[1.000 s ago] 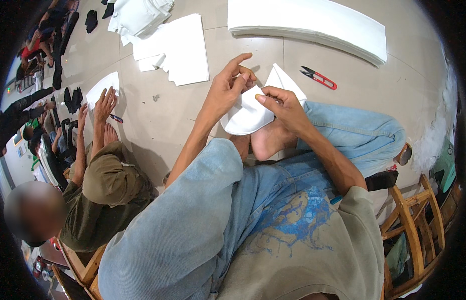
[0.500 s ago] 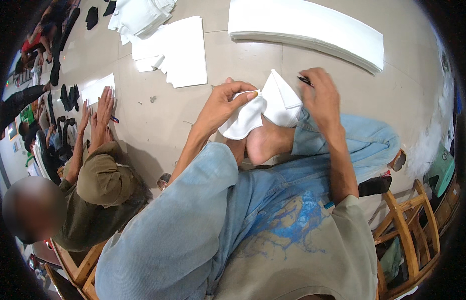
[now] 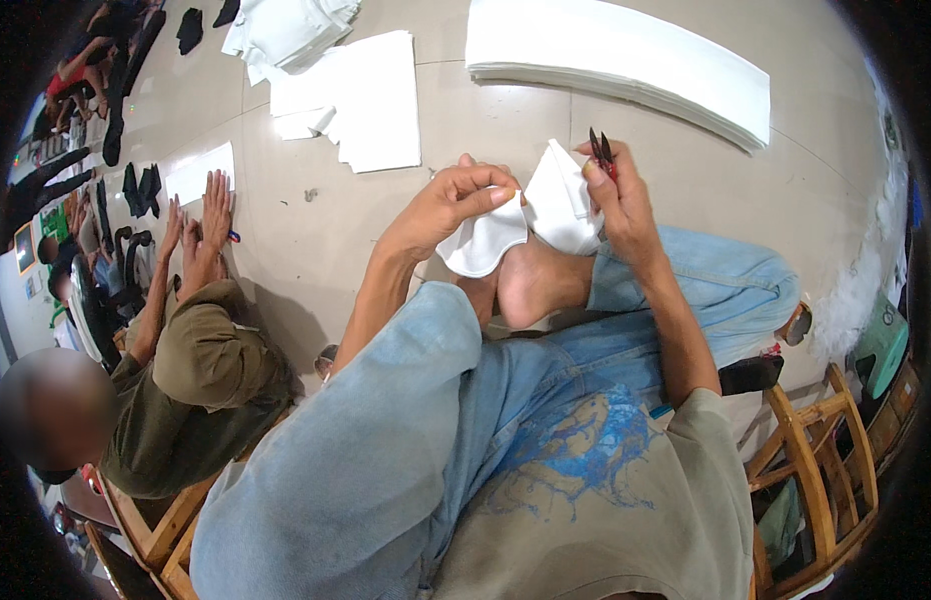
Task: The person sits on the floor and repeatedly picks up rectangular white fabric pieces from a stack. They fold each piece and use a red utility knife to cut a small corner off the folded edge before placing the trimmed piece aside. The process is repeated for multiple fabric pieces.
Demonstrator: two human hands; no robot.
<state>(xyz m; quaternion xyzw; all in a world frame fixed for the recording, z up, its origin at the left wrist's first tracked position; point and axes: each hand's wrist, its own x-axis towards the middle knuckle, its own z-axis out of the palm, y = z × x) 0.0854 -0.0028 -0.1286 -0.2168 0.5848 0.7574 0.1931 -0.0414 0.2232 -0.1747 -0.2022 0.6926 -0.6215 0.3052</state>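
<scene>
My left hand (image 3: 435, 212) pinches the upper edge of a curved white fabric piece (image 3: 482, 246) between thumb and fingers. The piece hangs above my bare foot (image 3: 525, 288). Just to the right, a pointed, folded white fabric part (image 3: 562, 205) stands over the foot; whether it joins the held piece, I cannot tell. My right hand (image 3: 627, 210) is closed around small thread snips (image 3: 602, 152) with dark blades and a red handle. Their blades point up and away, slightly apart, beside the folded fabric's right edge.
A long white fabric stack (image 3: 625, 70) lies at the far right, and more white sheets (image 3: 380, 105) lie far left. At left, a co-worker's hands (image 3: 207, 225) rest by a white sheet (image 3: 203, 175). A wooden chair frame (image 3: 815, 470) stands at right.
My right hand has turned and shifted a little left, bringing the snips upright with their blades showing. My left hand keeps its pinch on the fabric, nearly in place.
</scene>
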